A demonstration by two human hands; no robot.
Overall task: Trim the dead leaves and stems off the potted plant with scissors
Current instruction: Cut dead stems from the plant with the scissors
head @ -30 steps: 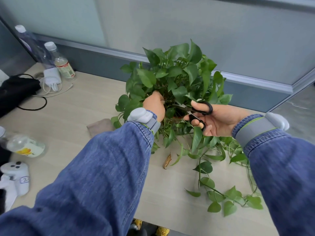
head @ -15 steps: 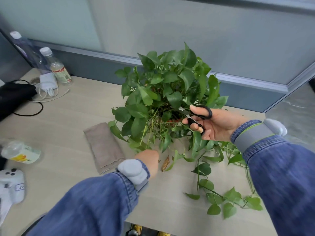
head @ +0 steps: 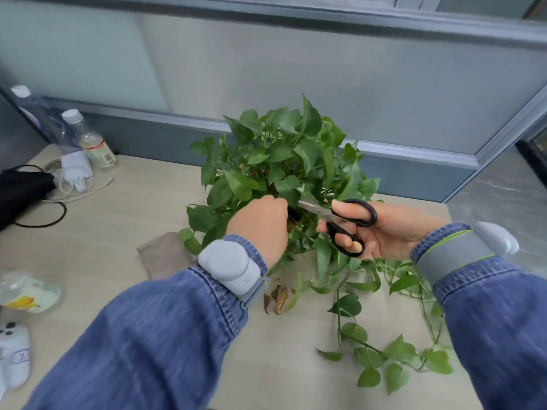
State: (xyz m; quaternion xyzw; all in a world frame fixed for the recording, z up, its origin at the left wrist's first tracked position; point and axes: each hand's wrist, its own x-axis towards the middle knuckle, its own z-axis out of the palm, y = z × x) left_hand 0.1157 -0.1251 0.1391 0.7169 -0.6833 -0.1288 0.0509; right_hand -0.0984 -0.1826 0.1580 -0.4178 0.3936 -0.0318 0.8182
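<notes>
A leafy green potted plant [head: 281, 161] stands at the middle of the desk, with long vines [head: 384, 350] trailing over the desk to the right. My right hand [head: 396, 229] grips black-handled scissors [head: 367, 216], thumb and fingers through the loops. Their blades point left into the foliage near the plant's base. My left hand [head: 257, 226] reaches into the leaves right at the blade tips, and its fingertips are hidden by the hand and the foliage. A few brown dead leaves [head: 279, 297] lie on the desk just in front of the plant.
A folded grey-brown cloth [head: 161, 255] lies left of the plant. Standing bottles [head: 94, 146], a white charger [head: 75, 170] and a black bag [head: 20, 187] sit at the back left. A lying bottle [head: 26, 294] and a white controller [head: 13, 356] are at the left edge.
My left hand came out of the plant, dropped down to the desk beside the dead leaves, then rose back into the foliage by the blades. The scissors stayed in my right hand.
</notes>
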